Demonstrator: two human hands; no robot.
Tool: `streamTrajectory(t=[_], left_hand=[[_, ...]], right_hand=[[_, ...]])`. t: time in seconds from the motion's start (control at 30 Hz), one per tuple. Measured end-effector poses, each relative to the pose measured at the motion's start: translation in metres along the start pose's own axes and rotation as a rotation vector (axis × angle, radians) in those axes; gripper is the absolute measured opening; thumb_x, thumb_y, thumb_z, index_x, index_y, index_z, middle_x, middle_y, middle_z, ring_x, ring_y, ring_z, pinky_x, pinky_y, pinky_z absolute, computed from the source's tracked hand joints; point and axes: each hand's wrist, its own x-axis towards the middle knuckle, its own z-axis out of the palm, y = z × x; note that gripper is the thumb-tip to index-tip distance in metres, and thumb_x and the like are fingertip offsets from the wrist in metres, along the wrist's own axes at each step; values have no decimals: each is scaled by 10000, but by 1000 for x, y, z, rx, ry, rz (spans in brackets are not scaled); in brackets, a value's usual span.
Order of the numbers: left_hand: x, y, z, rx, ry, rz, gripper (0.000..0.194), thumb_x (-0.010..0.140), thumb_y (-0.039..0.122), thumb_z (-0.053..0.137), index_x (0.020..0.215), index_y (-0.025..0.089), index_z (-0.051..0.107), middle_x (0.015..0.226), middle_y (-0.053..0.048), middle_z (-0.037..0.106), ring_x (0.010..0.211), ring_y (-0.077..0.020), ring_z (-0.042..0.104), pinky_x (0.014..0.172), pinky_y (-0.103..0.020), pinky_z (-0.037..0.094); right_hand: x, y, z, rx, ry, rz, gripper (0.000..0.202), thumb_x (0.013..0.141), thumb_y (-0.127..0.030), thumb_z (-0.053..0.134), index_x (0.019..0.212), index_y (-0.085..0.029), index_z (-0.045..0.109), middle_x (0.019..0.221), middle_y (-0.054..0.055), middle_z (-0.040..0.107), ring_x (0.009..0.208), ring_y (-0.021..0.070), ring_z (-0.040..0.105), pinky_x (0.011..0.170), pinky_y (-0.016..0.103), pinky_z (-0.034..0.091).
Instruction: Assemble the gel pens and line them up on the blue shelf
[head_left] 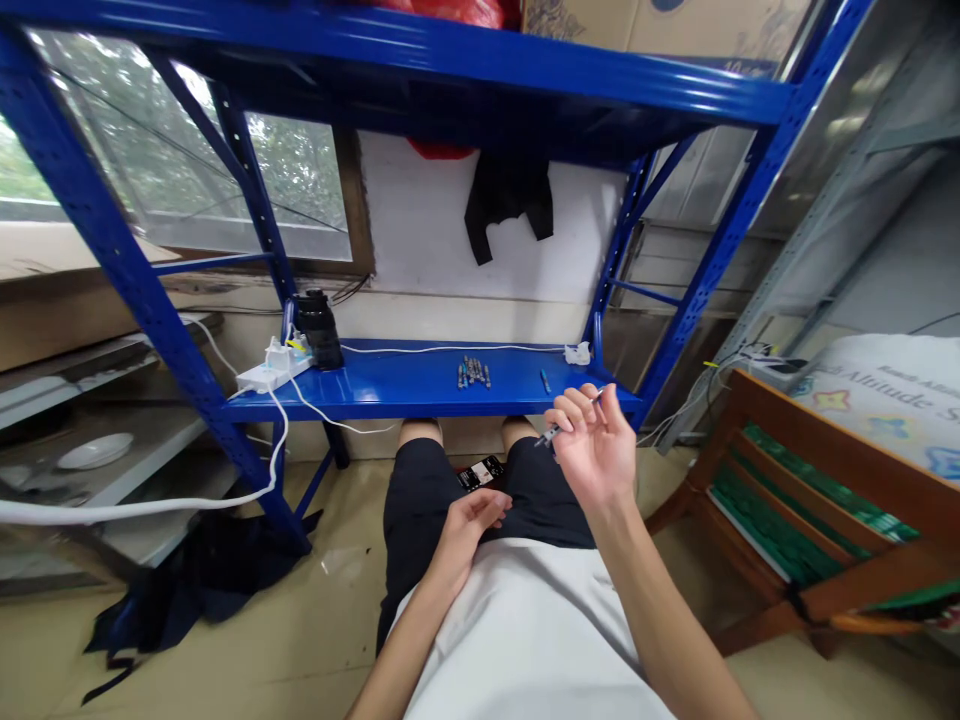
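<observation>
Sitting at a blue shelf [397, 385], with a white power strip [262, 376] on its left end and a black bottle [321, 335] standing just beside. Holding the left hand [472, 520] low at the lap, near the phone [481, 473] between the thighs, with fingers curled in; cannot tell whether closed around anything. Looking beyond that hand to a cluster of short rods [474, 372] on the shelf, lying close together, well apart from both hands. Moving rightward to a blue rod [545, 380] lying alone on the shelf, just beyond the right hand [596, 440] and nearer to it than the cluster. Gripping a slim grey rod [550, 437] in that right hand, raised above the right thigh with the palm facing the camera, with one end jutting out leftward below the bent fingers. Seeing a wooden chair [825, 440] farther right, well apart from the hands.
</observation>
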Motion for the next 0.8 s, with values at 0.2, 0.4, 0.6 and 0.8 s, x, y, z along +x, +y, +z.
streamTrajectory(t=[0.2, 0.4, 0.6, 0.8], left_hand=[[8, -14, -7, 7, 4, -10, 433, 817, 587, 906, 915, 166, 874, 958, -115, 790, 825, -186, 632, 742, -268, 486], [7, -14, -5, -22, 1, -12, 415, 837, 567, 900, 928, 163, 866, 992, -113, 793, 841, -178, 641, 764, -259, 492], [4, -5, 1, -12, 25, -24, 425, 811, 563, 922, 917, 155, 866, 984, -127, 794, 847, -199, 644, 763, -275, 507], [1, 3, 4, -16, 20, -5, 425, 809, 539, 934, 977, 156, 864, 987, -125, 785, 872, -203, 656, 766, -272, 513]], right_hand=[[-3, -11, 31, 139, -62, -61, 466, 1158, -441, 457, 797, -276, 213, 641, -85, 267, 518, 138, 320, 512, 286, 401], [-1, -6, 4, 101, -47, -43, 472, 1073, -230, 511, 775, -274, 147, 611, -98, 158, 481, 128, 197, 461, 279, 299], [2, 4, -27, 77, 87, -81, 456, 1045, -188, 514, 763, -264, 162, 609, -84, 192, 484, 127, 220, 464, 265, 334], [-3, 19, -56, 4, 196, -118, 416, 1107, -276, 412, 733, -259, 229, 607, -67, 254, 494, 136, 225, 476, 277, 358]])
